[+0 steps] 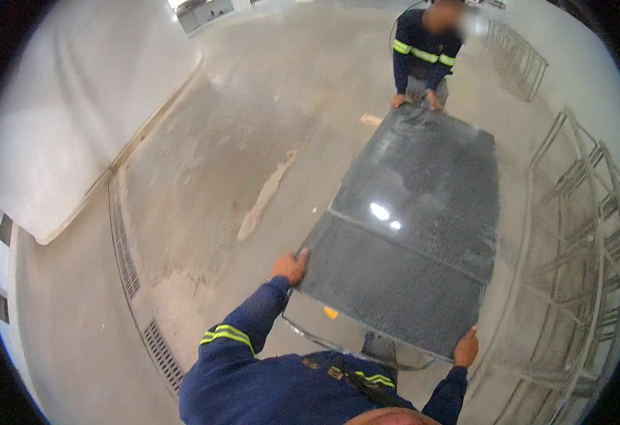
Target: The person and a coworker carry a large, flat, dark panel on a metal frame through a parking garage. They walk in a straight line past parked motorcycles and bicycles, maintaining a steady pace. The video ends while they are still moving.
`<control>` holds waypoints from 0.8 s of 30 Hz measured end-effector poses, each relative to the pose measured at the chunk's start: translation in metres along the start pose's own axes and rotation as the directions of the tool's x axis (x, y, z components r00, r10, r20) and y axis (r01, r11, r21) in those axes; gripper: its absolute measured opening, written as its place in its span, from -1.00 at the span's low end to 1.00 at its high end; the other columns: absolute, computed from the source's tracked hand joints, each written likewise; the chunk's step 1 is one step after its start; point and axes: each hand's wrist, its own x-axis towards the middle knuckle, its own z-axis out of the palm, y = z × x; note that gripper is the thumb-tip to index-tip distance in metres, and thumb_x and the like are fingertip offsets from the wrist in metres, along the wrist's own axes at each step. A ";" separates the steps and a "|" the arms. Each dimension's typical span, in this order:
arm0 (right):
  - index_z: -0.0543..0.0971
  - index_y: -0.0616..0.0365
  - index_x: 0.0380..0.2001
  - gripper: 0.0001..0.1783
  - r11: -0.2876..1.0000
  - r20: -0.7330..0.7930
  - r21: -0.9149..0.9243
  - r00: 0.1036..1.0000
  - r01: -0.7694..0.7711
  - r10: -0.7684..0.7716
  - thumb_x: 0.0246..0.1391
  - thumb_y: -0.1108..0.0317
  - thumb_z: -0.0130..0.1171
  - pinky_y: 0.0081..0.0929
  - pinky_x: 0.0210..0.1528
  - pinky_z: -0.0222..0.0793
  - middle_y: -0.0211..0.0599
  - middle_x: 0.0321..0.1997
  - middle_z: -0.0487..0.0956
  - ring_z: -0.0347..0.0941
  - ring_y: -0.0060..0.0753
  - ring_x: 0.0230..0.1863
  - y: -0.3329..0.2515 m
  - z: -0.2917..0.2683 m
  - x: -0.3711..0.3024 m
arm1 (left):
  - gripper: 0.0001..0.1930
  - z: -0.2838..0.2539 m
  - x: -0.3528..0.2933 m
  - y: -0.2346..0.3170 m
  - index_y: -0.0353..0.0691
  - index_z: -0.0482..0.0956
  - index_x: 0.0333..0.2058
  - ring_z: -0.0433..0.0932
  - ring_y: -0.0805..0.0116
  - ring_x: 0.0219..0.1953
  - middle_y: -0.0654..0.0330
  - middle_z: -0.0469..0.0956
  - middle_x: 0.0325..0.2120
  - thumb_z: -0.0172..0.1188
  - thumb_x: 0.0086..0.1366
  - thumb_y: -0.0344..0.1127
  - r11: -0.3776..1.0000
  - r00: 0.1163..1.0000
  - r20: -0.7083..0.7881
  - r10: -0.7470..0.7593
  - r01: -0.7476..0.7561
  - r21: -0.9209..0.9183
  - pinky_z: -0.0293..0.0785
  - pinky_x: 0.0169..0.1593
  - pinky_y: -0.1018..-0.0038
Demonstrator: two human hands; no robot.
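Note:
A dark grey folding table [423,191] stretches away in front of me, with a seam across its middle and two bright reflections on its top. My left hand [291,267] is closed on its near left corner, thumb along the edge. At the near right corner my right hand [466,347] grips the other side; its fingers partly go under the edge. Below the near edge shows a bent metal tube [324,341], and a small orange-yellow tag [331,312] is beside that edge. A co-worker's hands [434,100] are on the far edge.
The co-worker [427,53] bends over the table's far end. Metal frames [579,262] lean along the right wall, with more racks [515,60] farther back. At left are a white wall [90,106] and a floor drain grate [162,354]. The concrete floor [196,177] has pale patches.

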 end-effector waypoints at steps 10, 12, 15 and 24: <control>0.45 0.43 0.05 -0.16 0.969 0.010 0.222 0.994 -0.110 0.110 0.33 -0.22 -0.46 -0.04 0.15 0.22 0.24 0.07 0.47 0.35 0.29 0.10 0.037 0.018 -0.087 | -0.12 0.014 -0.026 -0.047 -0.40 0.53 -0.10 0.52 -0.20 -0.04 -0.30 0.54 -0.17 -0.28 0.25 0.46 0.998 0.994 0.108 -0.020 0.027 -0.062 0.40 0.06 0.09; 0.42 0.43 0.09 -0.15 0.972 0.096 0.176 0.985 -0.157 0.142 0.33 -0.22 -0.46 -0.09 0.20 0.20 0.23 0.13 0.44 0.32 0.26 0.15 0.050 0.021 -0.101 | -0.13 0.015 -0.032 -0.062 -0.39 0.52 -0.09 0.52 -0.19 -0.03 -0.28 0.55 -0.16 -0.28 0.26 0.45 0.999 0.992 0.120 -0.032 0.036 -0.026 0.40 0.06 0.10; 0.38 0.43 0.14 -0.16 0.968 0.119 0.115 0.971 -0.222 0.209 0.33 -0.21 -0.46 -0.14 0.24 0.17 0.22 0.17 0.41 0.30 0.24 0.19 0.006 0.020 -0.112 | -0.15 0.008 -0.008 -0.067 -0.37 0.52 -0.07 0.53 -0.19 -0.05 -0.27 0.55 -0.17 -0.28 0.27 0.43 0.999 0.996 0.090 -0.022 0.024 -0.023 0.40 0.04 0.08; 0.30 0.39 0.20 -0.42 0.991 0.066 0.116 0.996 -0.067 0.060 0.34 0.12 -0.28 -0.11 0.21 0.22 0.20 0.21 0.38 0.36 0.25 0.13 0.017 0.067 -0.063 | -0.19 0.033 0.104 -0.015 -0.36 0.51 -0.10 0.55 -0.21 -0.11 -0.27 0.57 -0.22 -0.28 0.30 0.40 0.999 0.978 0.203 0.038 -0.040 0.004 0.42 -0.02 0.04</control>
